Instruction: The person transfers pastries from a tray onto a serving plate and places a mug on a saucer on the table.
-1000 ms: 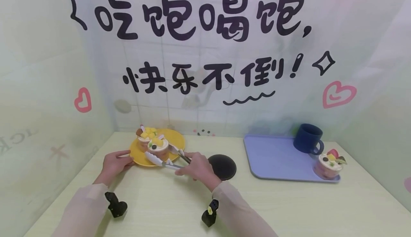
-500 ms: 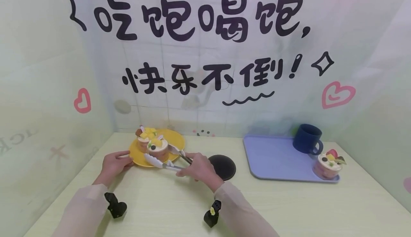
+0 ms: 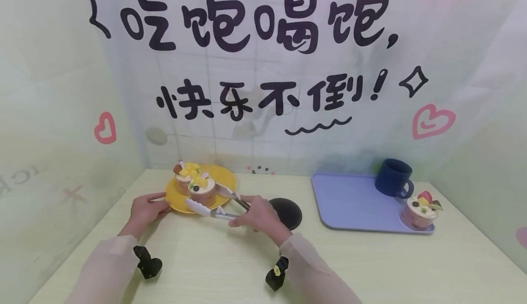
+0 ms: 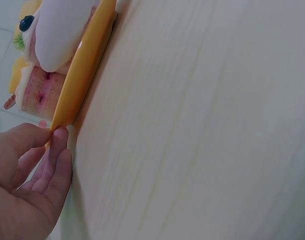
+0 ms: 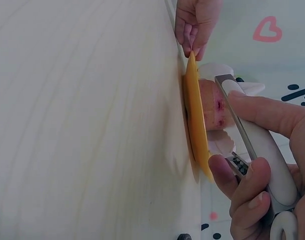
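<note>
My left hand [image 3: 145, 209] pinches the near-left rim of a yellow plate [image 3: 224, 176] between thumb and fingers; the left wrist view shows that rim [image 4: 87, 65] up close. Two dessert cups stand on the plate: a rear one [image 3: 184, 186] topped with yellow fruit cubes, and a front one [image 3: 202, 197] with cream and fruit. In my right hand [image 3: 260, 215] are metal tongs [image 3: 225, 215] with white tips, spread to either side of the front cup. The right wrist view shows fingers on both arms of the tongs [image 5: 270, 165].
A round black coaster [image 3: 288, 213] lies just right of my right hand. Farther right, a blue tray [image 3: 354, 208] bears a dark blue mug [image 3: 393, 178] and a third dessert cup [image 3: 419, 213] at its near-right corner. Printed cloth walls [image 3: 263, 153] enclose the table.
My right hand has shifted slightly right, with the tongs spread a little wider around the front cup. The left hand, plate and cups look the same.
</note>
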{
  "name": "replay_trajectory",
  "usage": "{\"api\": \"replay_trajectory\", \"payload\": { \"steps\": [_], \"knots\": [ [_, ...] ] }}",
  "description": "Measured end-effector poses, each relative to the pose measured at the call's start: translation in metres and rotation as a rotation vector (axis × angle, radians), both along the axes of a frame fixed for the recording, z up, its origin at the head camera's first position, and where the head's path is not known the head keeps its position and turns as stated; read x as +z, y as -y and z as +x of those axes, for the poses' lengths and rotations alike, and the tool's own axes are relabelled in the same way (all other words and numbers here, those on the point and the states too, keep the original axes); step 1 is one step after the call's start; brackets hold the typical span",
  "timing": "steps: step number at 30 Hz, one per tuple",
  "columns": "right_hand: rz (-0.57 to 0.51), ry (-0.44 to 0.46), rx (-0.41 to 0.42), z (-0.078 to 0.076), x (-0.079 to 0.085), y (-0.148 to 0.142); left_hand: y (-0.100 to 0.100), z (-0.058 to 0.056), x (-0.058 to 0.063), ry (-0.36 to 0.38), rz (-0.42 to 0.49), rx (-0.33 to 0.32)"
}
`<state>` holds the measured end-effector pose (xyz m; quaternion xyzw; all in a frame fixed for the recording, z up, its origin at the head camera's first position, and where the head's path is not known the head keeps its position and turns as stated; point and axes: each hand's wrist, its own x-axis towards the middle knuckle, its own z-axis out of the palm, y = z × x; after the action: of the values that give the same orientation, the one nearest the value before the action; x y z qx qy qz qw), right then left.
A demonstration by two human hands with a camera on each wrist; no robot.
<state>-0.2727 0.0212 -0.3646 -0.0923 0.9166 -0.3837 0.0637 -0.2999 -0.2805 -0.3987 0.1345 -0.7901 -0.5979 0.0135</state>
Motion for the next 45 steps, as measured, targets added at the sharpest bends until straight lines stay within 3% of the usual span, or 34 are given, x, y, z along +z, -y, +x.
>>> {"api": "replay_trajectory", "payload": {
  "steps": [22,32,45],
  "knots": [
    [0.003,-0.043,0.023,0.003,0.004,-0.019,-0.001,-0.003,-0.002,-0.017,0.011,0.016],
    [0.032,-0.066,0.026,0.007,0.006,-0.031,-0.003,0.001,0.0,-0.017,0.001,0.008],
    [0.017,-0.119,0.09,0.008,0.012,-0.052,-0.002,-0.001,-0.001,-0.009,-0.013,0.025]
  ]
}}
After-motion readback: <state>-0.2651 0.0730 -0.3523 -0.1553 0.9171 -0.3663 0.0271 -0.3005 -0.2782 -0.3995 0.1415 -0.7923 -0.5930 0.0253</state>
